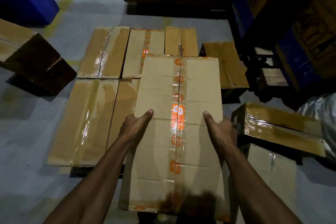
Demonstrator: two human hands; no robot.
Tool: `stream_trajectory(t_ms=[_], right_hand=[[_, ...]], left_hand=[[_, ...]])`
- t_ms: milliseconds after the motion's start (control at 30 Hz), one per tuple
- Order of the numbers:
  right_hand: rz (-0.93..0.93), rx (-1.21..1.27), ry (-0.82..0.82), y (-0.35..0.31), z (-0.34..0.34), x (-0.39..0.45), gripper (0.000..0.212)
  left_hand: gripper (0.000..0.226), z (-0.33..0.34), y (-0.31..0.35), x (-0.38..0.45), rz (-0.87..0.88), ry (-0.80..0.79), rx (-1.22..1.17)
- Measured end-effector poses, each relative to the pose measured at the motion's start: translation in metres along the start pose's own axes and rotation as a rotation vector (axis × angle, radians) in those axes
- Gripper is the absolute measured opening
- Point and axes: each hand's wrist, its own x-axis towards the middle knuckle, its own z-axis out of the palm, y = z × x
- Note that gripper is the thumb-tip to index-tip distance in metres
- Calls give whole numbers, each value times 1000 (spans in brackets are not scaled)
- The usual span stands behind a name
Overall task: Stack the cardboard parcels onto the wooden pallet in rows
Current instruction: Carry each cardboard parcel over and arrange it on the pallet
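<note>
Mid-placement, as I read it: one parcel (pixel 177 129) is carried over the stack, not yet set down.

Left hand (pixel 135 125) clamps the parcel's left edge, thumb flat on top, fingers wrapped under and out of view. Right hand (pixel 221 129) mirrors it on the right edge. Both grips are pressed onto the carton, neither spread free.

The parcel fills the centre of the view, its far end at 12 o'clock overlapping the laid boxes, its near end toward me at 6. Long axis runs 6 to 12, following the orange-printed tape seam (pixel 177 114) down its middle.

Laid row (pixel 109 85): cartons with taped tops lie side by side from 9 to 12 o'clock, long axes the same way. The pallet (pixel 80 171) is barely visible, only a dark edge under the near-left box.

Loose parcels (pixel 278 129) wait on the floor at 3 o'clock, another (pixel 32 56) at 10.

Next move, I judge: lower it flush against the neighbouring carton on its left, keeping the axis parallel, then slide the fingers out from beneath.
</note>
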Motion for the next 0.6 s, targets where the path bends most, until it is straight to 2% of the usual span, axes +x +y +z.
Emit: stream_trajectory(t_ms=[200, 433, 533, 600], right_hand=[[10, 13, -51, 3, -1, 68, 69], [-14, -22, -72, 2, 8, 132, 66], [-35, -6, -95, 6, 21, 151, 65], [-67, -30, -140, 13, 34, 158, 69]], left_hand=[[117, 40, 11, 50, -70, -8, -74], [102, 68, 23, 94, -74, -6, -121], [80, 81, 28, 97, 9, -31, -173], [83, 94, 19, 99, 82, -56, -65]])
